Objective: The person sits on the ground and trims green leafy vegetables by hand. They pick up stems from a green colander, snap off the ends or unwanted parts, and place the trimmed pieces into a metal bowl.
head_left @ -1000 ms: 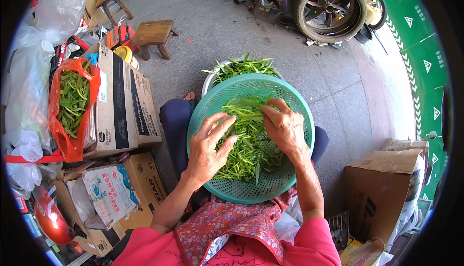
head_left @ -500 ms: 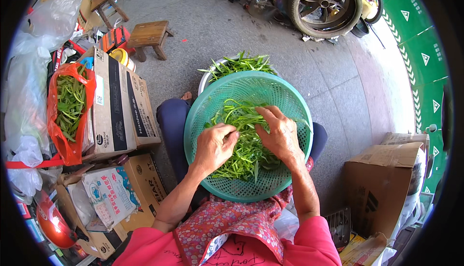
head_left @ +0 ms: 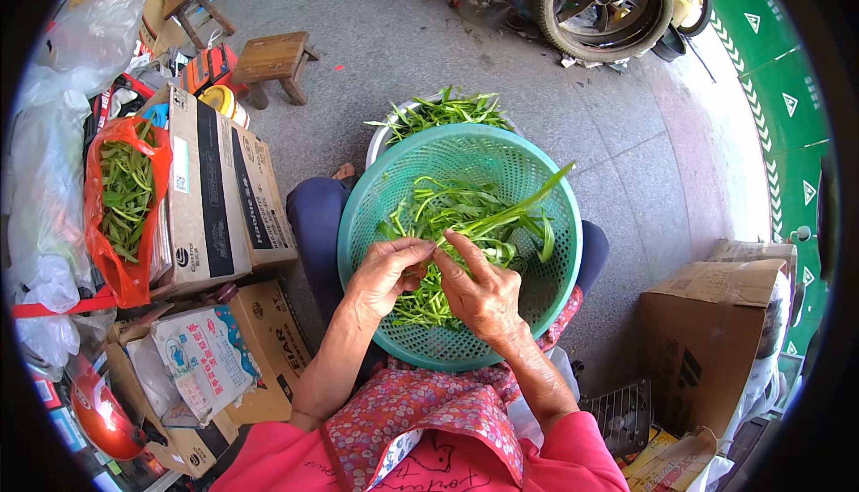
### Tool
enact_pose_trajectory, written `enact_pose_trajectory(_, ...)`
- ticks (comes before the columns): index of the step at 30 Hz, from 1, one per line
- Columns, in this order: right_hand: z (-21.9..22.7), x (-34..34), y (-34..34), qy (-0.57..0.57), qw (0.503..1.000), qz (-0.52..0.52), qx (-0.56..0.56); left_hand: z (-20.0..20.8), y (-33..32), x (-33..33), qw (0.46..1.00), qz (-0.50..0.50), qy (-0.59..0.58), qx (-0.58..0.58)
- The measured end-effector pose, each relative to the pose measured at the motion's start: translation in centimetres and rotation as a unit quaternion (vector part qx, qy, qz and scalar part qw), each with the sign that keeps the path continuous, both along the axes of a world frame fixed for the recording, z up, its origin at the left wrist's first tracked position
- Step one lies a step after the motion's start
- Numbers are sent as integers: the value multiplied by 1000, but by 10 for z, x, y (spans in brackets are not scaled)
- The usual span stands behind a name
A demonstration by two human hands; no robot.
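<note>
A green plastic colander [head_left: 358, 224] rests across my lap, with loose long-stemmed leafy greens [head_left: 438, 210] inside it. Over its near half my two hands meet, fingertips almost touching. My left hand [head_left: 391, 275] is closed in a pinch near the stem ends. My right hand [head_left: 480, 291] pinches a long green stalk [head_left: 523, 208], whose leafy end sticks up toward the colander's right rim. The exact spot where the fingers grip is partly hidden. Just beyond the colander, a pale basin [head_left: 378, 145] holds more of the same greens.
To the left, a red plastic bag [head_left: 161, 179] full of greens leans by cardboard boxes [head_left: 210, 224]. Ahead stand a small wooden stool [head_left: 271, 58] and a wheel with a tyre [head_left: 601, 0]. At right is another cardboard box [head_left: 707, 340].
My hands have come together, the right one moving left and down. A long stalk now rises from the fingers, pointing up and to the right.
</note>
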State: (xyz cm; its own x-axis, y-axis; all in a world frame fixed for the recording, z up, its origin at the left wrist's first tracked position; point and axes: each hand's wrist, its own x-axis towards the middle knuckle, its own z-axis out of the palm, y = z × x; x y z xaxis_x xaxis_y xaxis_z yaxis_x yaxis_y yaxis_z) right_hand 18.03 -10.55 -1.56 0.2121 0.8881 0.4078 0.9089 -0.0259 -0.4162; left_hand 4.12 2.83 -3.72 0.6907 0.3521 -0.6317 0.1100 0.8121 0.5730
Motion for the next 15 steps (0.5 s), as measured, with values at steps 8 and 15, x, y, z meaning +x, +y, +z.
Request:
enact_pose_trajectory(8,-3,-7,-8,35,996,-69,-33,1,-16,8,999,40,32,15)
enact_pose_trajectory(15,2,-2,-9,-41,994,-12,-102,-14,-19,11,999,16,28,22)
